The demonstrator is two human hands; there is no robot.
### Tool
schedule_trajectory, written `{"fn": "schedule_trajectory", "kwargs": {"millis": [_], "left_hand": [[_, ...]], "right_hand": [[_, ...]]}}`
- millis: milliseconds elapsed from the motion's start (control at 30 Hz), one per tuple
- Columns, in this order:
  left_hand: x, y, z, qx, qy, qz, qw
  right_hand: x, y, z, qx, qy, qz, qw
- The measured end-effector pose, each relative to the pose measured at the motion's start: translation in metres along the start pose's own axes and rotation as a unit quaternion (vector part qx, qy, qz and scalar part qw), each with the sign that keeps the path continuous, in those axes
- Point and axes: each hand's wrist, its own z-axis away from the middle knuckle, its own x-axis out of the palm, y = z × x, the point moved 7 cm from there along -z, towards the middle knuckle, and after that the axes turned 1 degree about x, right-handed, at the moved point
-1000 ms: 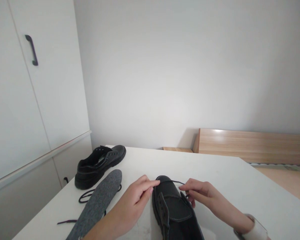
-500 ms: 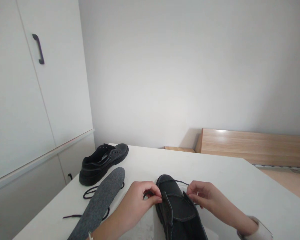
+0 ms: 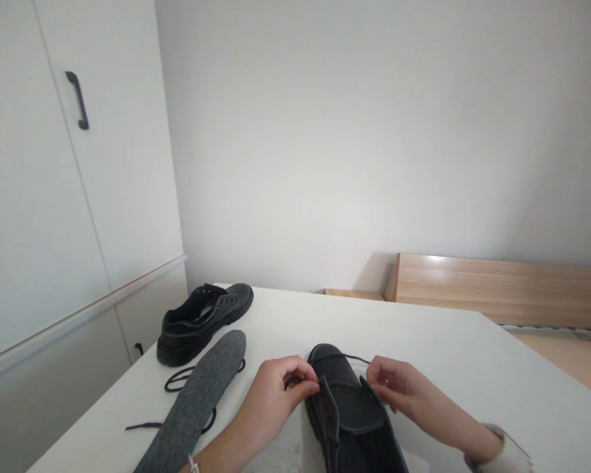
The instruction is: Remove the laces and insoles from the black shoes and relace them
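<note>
Main item: black leather lace-up shoe (image 3: 358, 407), on the white flat worktop (image 3: 423, 328), toe pointing away from the person, heel end out of frame. It's the landmark for everything below.

Step in hand, my read: early lacing. Thin black shoelace (image 3: 354, 357) runs loosely across the shoe's toe cap and reaches the right-hand side. No crossing visible over the tongue, side flaps standing up and apart.

Left hand (image 3: 276, 397): at the shoe's left flap (image 3: 329, 410), thumb and forefinger pinched together on lace at the flap edge, a small loop curling behind the fingers.

Right hand (image 3: 406, 387): at the shoe's right flap (image 3: 369, 392), fingers curled around the edge. Can't tell if that grip is clamped on flap, lace or neither.

Next move calls for, I'd say: steady the flap, line the lace tip up with an eyelet, push through, then take up slack. Tip itself not visible.

Left of the shoe: long grey felt insole (image 3: 197, 404) over a loose black cord lace (image 3: 145, 426). Beyond that, a second black leather shoe (image 3: 204, 325), no lace visible in its eyelets.
</note>
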Motion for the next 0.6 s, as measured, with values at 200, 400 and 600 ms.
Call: {"fn": "schedule_trajectory", "kwargs": {"millis": [200,400,600], "left_hand": [[-0.004,0.006,0.001,0.06,0.025,-0.048,0.997],[-0.006,0.016,0.004,0.087,-0.009,-0.078,0.993],[-0.006,0.013,0.004,0.075,0.001,-0.099,0.992]], "right_hand": [[-0.001,-0.002,-0.001,-0.005,-0.001,0.001,1.0],[0.001,-0.008,0.0,-0.01,-0.011,0.051,0.999],[-0.002,-0.023,0.0,-0.059,0.042,0.078,0.994]]}}
